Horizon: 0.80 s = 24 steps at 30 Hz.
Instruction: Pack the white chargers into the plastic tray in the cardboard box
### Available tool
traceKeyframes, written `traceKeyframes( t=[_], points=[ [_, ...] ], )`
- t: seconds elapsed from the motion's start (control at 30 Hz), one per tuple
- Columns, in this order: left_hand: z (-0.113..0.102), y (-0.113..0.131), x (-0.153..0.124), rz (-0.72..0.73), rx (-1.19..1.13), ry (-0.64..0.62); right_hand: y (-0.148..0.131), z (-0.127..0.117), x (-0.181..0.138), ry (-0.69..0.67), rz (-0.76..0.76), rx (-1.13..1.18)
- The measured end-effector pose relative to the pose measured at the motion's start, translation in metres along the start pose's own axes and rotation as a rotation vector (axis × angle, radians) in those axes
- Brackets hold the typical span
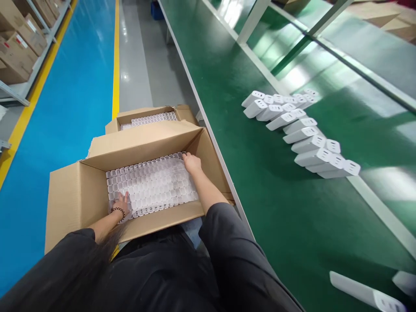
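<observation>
Head camera looked down at a clear tray [152, 184] full of little cups. It lay flat inside an open brown box [69, 195] on the floor side of the person's lap. The left hand [121, 203] rested on the near left corner of the tray. Its fingers were spread flat and were not closed around anything. The right hand [192, 164] was at the far right corner. Its fingers were bent at the rim, but I could not tell if they gripped it or only touched it.

The tray looked thin and bendy. With hands on only two corners, I think it could sag or twist, and whatever sat in the cups could tip out. The box walls stood close around the tray, so an edge could catch on the cardboard. The tall back flap [143, 141] leaned near the right hand and could get in its way.

Just behind stood a second box [121, 117] with another tray [152, 119] inside. To the right ran a long green belt [227, 86]. A row of white plugs [302, 130] lay on it, well apart from the box, and more white plugs [364, 292] lay at the near corner. On the left were a blue floor [71, 86], a yellow line [115, 56], and shelves [22, 43] of brown cartons.
</observation>
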<state>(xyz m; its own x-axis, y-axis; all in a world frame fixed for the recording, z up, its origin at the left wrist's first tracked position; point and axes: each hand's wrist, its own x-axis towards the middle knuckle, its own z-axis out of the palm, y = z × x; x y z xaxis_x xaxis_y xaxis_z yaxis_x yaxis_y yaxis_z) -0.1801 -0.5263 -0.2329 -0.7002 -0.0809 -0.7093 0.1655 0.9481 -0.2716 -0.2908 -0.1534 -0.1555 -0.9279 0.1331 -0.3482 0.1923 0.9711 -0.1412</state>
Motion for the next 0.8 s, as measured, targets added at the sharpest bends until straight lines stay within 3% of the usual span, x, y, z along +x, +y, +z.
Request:
traceKeyframes(
  t=[0.13,0.3,0.6,0.8],
  points=[
    [0.005,-0.003,0.01,0.164,0.022,0.15,-0.005,0.013,0.021,-0.039,0.094,-0.02],
    [0.021,-0.012,0.015,0.27,0.038,0.153,0.004,0.034,0.038,-0.077,0.168,0.006],
    [0.036,-0.013,0.029,0.155,0.028,0.164,0.019,0.048,0.061,-0.035,0.218,0.095],
    [0.04,-0.01,0.032,0.077,-0.003,0.184,0.019,0.05,0.071,-0.078,0.055,0.122]
  ],
)
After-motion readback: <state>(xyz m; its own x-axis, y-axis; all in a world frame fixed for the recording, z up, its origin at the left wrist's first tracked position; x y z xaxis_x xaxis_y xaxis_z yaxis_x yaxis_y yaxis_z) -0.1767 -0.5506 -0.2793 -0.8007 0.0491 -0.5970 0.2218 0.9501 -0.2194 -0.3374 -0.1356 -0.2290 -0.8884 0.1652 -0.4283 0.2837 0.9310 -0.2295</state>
